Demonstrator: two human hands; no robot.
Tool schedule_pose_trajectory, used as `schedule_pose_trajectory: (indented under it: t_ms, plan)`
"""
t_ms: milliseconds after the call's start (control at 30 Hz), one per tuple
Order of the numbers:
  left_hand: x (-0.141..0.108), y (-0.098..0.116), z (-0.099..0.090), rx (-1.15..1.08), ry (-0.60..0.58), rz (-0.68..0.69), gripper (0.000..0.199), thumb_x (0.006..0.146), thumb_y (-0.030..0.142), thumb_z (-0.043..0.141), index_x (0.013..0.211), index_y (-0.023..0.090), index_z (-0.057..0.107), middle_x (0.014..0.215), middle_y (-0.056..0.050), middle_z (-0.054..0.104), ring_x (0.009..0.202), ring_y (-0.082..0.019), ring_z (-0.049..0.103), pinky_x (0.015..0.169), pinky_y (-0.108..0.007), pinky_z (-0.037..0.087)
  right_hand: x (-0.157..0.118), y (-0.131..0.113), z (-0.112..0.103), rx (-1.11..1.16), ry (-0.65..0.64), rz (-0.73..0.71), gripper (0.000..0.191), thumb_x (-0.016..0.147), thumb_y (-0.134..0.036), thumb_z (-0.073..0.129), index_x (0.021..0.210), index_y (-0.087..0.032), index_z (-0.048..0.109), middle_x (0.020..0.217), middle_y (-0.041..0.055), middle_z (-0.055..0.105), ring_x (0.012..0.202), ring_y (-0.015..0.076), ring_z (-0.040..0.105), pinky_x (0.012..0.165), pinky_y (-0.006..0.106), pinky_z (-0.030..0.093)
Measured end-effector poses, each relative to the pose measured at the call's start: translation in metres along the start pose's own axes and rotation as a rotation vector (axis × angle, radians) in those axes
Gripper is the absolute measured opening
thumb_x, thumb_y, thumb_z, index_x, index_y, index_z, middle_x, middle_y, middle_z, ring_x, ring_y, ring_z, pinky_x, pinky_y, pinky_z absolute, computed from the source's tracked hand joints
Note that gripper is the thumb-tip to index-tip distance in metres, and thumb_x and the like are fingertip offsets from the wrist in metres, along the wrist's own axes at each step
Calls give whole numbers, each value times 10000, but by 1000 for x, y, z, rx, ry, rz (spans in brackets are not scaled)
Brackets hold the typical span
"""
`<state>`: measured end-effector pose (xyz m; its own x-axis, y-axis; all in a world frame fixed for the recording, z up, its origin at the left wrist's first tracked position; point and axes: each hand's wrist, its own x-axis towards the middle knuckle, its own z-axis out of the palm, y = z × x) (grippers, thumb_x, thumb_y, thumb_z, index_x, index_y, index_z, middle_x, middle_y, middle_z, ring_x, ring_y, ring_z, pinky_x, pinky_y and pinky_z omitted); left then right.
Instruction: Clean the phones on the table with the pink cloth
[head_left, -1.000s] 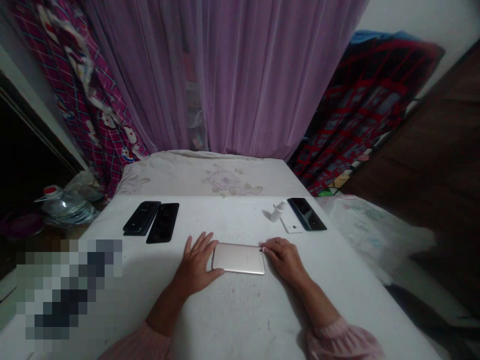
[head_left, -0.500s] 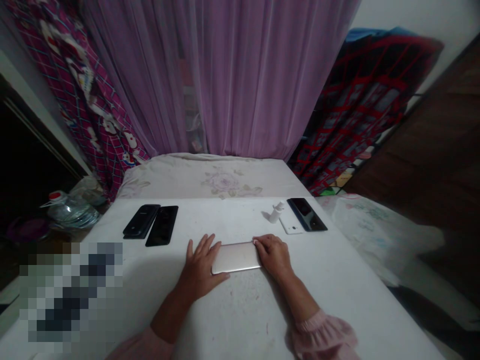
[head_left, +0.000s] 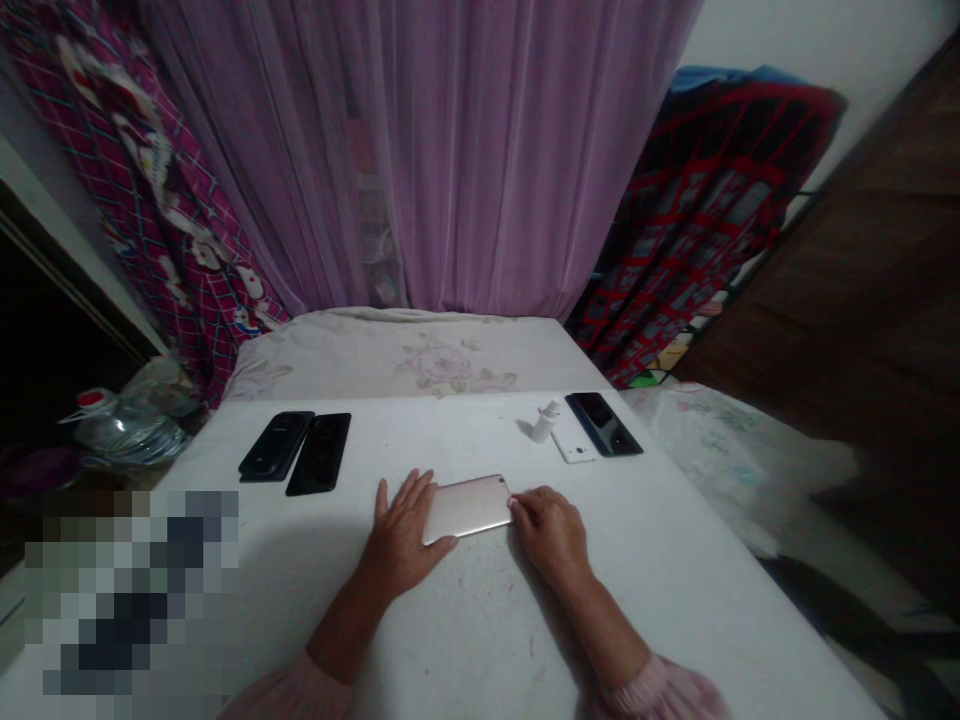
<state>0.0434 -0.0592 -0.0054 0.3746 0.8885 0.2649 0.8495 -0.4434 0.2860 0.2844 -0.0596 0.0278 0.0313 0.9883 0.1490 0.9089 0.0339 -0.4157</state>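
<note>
A pale gold phone (head_left: 469, 507) lies back up on the white table, its camera corner at the upper right. My left hand (head_left: 401, 540) rests over its left end, thumb at the lower edge and fingers spread above. My right hand (head_left: 551, 530) is closed in a pinch at the phone's right edge, around something small and whitish that I cannot make out. Beyond it stand a small white spray bottle (head_left: 545, 422) and a white phone (head_left: 573, 446) lying flat.
Dark phones lie at the left, one (head_left: 275, 446) beside another (head_left: 319, 454). A dark phone (head_left: 604, 424) lies at the back right. The white table (head_left: 465, 640) meets a flowered cloth (head_left: 352, 350) and purple curtains. A large water bottle (head_left: 127, 430) is off the left side.
My right hand has slid to the right and slightly down along the phone's edge, uncovering its camera corner. The phone looks slightly tilted now. The camera view has shifted a little.
</note>
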Motion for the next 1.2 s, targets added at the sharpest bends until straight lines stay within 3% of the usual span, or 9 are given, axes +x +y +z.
schedule_pose_trajectory:
  t_ms: [200,400,567,700,833,900,1000,1067,1200]
  plan:
    - [1,-1,0,-6,-19,-17,599,833,451,629,1353,188,488,1462,-161,456,1373,-365,373,1138,-634,119,31,-15,7,-23,8,65,247,917,-288,521,943,-222,758,942,69,705,928,211,634,782,295,436]
    - [4,5,-3,29,-13,-127,597,808,474,655,1301,166,518,1450,-178,466,1386,-370,347,1136,-628,147,7,-5,-4,11,-59,63,246,913,-298,523,962,-239,756,945,60,710,933,223,646,774,308,448]
    - [0,-1,7,146,158,-343,642,771,599,661,1236,174,533,1434,-230,464,1346,-438,378,1055,-720,191,-1,-6,-1,158,-34,33,252,917,-297,509,955,-248,753,983,42,732,940,205,655,811,292,461]
    - [-18,7,11,171,212,-303,656,802,611,631,1265,157,529,1401,-243,497,1319,-453,409,1052,-726,170,20,-27,12,163,-33,-34,263,928,-284,497,989,-240,749,1030,38,743,977,216,643,855,299,448]
    - [-38,35,9,140,168,-211,403,894,350,572,1263,190,556,1399,-151,532,1349,-377,399,1094,-666,183,55,-51,25,199,-117,-49,267,920,-271,503,1035,-242,742,1069,49,741,1005,202,648,856,274,446]
    - [-40,42,5,88,107,-102,399,878,302,583,1273,251,558,1408,-95,534,1343,-347,417,1099,-650,210,71,-58,27,272,-213,-124,267,912,-272,507,1034,-249,743,1048,43,748,985,188,660,851,260,450]
    - [-27,31,-9,69,82,-98,316,893,265,560,1206,253,607,1354,-89,584,1299,-317,480,1106,-611,250,87,-55,25,412,-301,-221,260,893,-282,516,988,-245,755,999,34,758,941,185,676,844,263,464]
    - [-8,15,-21,86,90,-97,344,895,258,558,1236,229,592,1365,-111,572,1311,-309,469,1128,-586,230,90,-45,21,470,-262,-188,263,878,-300,522,966,-231,760,993,43,756,938,197,675,845,281,473]
    - [45,-9,-39,44,-155,85,639,832,401,667,1400,216,439,1520,-116,382,1424,-303,290,1159,-552,175,80,-15,19,479,-140,-64,281,844,-337,538,946,-203,763,982,70,737,963,219,660,865,313,477]
